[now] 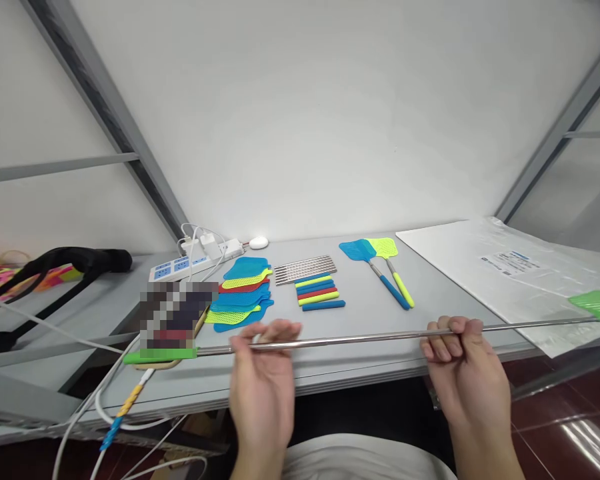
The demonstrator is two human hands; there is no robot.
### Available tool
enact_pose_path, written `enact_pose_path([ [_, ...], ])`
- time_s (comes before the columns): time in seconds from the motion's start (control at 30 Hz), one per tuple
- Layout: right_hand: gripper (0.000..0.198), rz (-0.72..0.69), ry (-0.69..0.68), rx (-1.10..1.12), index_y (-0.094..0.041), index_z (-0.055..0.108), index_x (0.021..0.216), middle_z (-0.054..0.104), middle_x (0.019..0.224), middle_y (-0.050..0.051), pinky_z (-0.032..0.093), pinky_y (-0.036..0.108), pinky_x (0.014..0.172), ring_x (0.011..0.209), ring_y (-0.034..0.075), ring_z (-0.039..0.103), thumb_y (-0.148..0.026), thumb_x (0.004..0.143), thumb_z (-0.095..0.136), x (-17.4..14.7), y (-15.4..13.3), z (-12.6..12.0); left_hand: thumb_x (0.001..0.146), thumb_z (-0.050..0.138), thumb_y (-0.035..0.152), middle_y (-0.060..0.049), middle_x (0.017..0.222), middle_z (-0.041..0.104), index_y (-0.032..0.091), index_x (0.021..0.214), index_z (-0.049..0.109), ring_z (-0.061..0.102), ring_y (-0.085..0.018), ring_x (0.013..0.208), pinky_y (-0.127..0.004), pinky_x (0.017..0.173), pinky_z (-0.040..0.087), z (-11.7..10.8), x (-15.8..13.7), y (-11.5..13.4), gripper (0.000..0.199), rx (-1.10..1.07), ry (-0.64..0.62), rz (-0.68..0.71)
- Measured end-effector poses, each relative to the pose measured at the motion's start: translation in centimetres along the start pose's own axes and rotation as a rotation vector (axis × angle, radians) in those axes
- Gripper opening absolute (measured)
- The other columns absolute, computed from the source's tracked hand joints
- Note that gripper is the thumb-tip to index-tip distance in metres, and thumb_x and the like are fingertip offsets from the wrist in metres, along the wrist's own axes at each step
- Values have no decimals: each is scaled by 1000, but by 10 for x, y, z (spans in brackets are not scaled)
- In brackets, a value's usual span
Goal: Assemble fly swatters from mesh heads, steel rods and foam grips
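Green plastic capped both ends of the long fly swatter stretched across the person's front, above the near part of the grey table. The right hand had its fingers curled around the steel shaft toward the head end, while the left hand held it loosely between thumb and half-spread fingers, near the handle. This swatter looked fully joined, with its shaft drawn out. Two more appeared complete, a blue swatter and a yellow swatter, lying side by side with short shafts. Judging by the layout, most of the work was left: loose mesh heads, a row of steel rods and a group of loose handles lay in separate sets. The widest gap among them was between the handles and the finished pair. At the sides, room was tighter: the green handle overlapped a blurred-out device near white cables, contact unclear, and the green head reached over the white plastic bag. The table's front edge ran below the shaft, with both wrists in front of it.
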State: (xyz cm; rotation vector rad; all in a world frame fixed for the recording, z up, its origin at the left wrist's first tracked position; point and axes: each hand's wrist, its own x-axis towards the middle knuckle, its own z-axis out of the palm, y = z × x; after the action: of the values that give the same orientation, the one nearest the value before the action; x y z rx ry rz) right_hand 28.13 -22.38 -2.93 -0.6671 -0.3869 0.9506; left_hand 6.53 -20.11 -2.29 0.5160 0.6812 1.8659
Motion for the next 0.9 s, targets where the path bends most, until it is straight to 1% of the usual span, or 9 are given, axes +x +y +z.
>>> enact_pose_path([
  [0.07,27,61,-61,-11,-19,54,74,30,64,-5,39,22,49,55,9,31,-38,94,54,-6,5,2,92,52,51,-9,97,73,20,96,61,69,-26,95,-49,96,47,7,-17,-15,32,32,-125,-152],
  [0.1,27,84,-93,-11,-19,54,74,31,64,-4,39,23,50,55,9,31,-38,94,53,-9,8,3,93,51,50,-11,100,73,19,96,61,68,-26,98,-49,97,47,10,-24,-21,33,51,-184,-221],
  [0.17,28,115,-141,-3,-19,55,75,31,64,-4,39,24,51,55,9,33,-38,95,51,-14,14,5,95,46,49,-14,103,72,17,95,61,67,-27,101,-50,96,47,13,-35,-28,35,84,-244,-289],
  [0.2,28,125,-156,-2,-19,56,76,31,65,-4,40,24,52,56,9,33,-38,96,51,-16,17,5,96,45,48,-14,103,72,17,94,61,67,-27,101,-49,97,46,14,-38,-30,35,103,-254,-286],
  [0.37,23,143,-134,-21,-17,60,78,33,66,-4,39,23,53,55,7,31,-34,94,56,-18,25,0,96,46,46,-11,100,73,17,90,62,66,-25,103,-46,101,43,5,-33,-25,33,189,-211,-124],
  [0.53,23,173,-120,0,-17,63,80,33,64,-5,38,21,51,53,6,30,-35,92,59,-16,22,-2,93,51,49,-10,97,74,18,86,61,69,-24,95,-44,95,48,-2,-20,-13,33,186,-148,-26],
  [0.7,22,130,-69,7,-17,64,80,31,62,-6,37,20,50,53,6,31,-37,90,62,-9,16,-7,92,54,49,-5,85,74,19,82,61,71,-21,85,-40,90,52,-4,-5,-4,33,156,-53,94],
  [0.77,21,118,-39,27,-17,63,80,32,63,-6,36,19,49,52,6,31,-36,89,64,-5,12,-9,92,53,49,-5,84,73,19,81,61,70,-20,86,-39,89,53,-4,-1,-2,33,146,-50,118],
  [0.9,20,117,-23,80,-17,61,78,32,64,-5,36,19,48,53,6,30,-34,88,65,-1,7,-9,92,53,48,-4,84,73,19,79,60,70,-19,88,-38,88,54,-2,3,0,33,134,-30,105],
])
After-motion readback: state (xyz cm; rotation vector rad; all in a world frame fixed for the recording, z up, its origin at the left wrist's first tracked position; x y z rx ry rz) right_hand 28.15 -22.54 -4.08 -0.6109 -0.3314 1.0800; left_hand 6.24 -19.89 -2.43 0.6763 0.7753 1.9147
